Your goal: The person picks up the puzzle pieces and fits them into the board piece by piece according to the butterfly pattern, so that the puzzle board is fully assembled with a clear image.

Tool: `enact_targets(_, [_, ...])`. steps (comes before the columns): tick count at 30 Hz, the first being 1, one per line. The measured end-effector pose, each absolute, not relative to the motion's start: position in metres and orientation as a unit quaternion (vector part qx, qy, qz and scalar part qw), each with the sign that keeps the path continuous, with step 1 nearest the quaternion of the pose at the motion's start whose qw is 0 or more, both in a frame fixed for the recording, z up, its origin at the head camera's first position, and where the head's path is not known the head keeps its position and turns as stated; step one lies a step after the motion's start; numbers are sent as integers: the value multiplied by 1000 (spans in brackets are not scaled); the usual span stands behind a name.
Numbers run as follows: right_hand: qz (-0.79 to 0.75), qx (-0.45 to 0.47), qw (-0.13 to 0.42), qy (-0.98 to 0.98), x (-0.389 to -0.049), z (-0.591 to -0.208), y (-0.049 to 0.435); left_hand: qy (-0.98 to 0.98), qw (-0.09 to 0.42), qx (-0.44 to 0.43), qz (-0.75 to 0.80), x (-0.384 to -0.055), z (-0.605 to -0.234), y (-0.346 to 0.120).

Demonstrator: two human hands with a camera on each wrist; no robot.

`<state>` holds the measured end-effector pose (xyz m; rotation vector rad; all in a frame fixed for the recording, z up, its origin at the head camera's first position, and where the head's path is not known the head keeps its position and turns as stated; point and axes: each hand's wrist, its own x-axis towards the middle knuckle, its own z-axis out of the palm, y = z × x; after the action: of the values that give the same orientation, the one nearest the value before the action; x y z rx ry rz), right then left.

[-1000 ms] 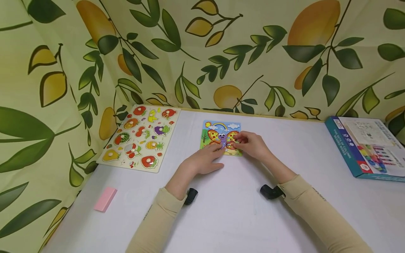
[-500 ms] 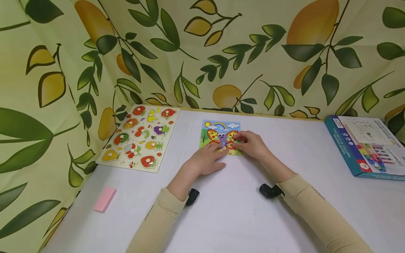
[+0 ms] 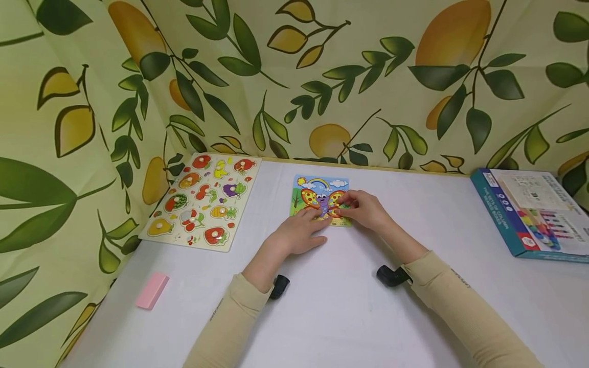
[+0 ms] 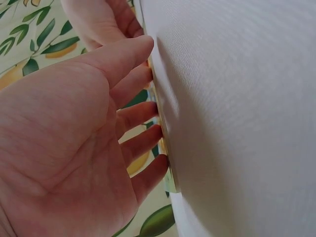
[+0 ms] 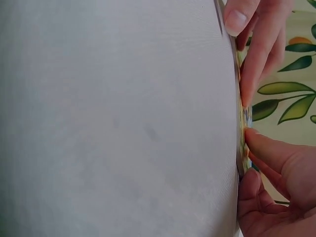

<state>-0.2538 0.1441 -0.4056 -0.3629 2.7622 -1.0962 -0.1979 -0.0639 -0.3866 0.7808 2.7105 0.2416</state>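
A small square butterfly puzzle (image 3: 340, 182), showing a sun, a rainbow and a purple-bodied butterfly with red and yellow wings, lies flat near the back of the table. My left hand (image 3: 296, 236) rests its outstretched fingertips on the puzzle's lower left part, covering some of the picture. In the left wrist view its fingers (image 4: 138, 147) are spread along the thin board. With thumb and forefinger my right hand (image 3: 365, 210) pinches at the puzzle piece of the lower right wing, partly hiding it. In the right wrist view its other fingers (image 5: 252, 185) curl beside the board's edge.
On the left lies a fruit peg puzzle board (image 3: 211, 202), with a pink block (image 3: 153, 290) in front of it. A blue-edged toy box (image 3: 538, 214) lies at the right. A fruit-and-leaf patterned curtain (image 3: 349, 92) borders the white table (image 3: 336, 317) behind and left.
My left hand has shifted slightly right over the puzzle since a second ago. The right hand stays at the lower right wing, and the puzzle has not visibly moved.
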Motion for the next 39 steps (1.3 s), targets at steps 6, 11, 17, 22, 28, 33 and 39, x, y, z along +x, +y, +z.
enact_targets(6, [-362,-141,59,920,-253,-408,145,945,150,276,86,-198,-388,-65])
enact_targets(11, [-333,-187,34,924,-248,-410,148,946,148,278,82,-197,-388,-64])
enact_targets(17, [-318,-222,42,921,-243,-413,156,945,148,279,77,-198,-388,-64])
enact_targets(22, [-273,-285,48,917,-239,-410,163,946,151,277,75,-199,-389,-63])
enact_targets(28, [-208,-302,57,929,-227,-406,167,946,151,276,74,-199,-390,-62])
enact_targets(33, [-145,-287,58,945,-215,-401,158,947,150,272,76,-198,-389,-64])
enact_targets(39, [-139,-283,87,945,-208,-398,159,948,147,270,78,-199,-390,-65])
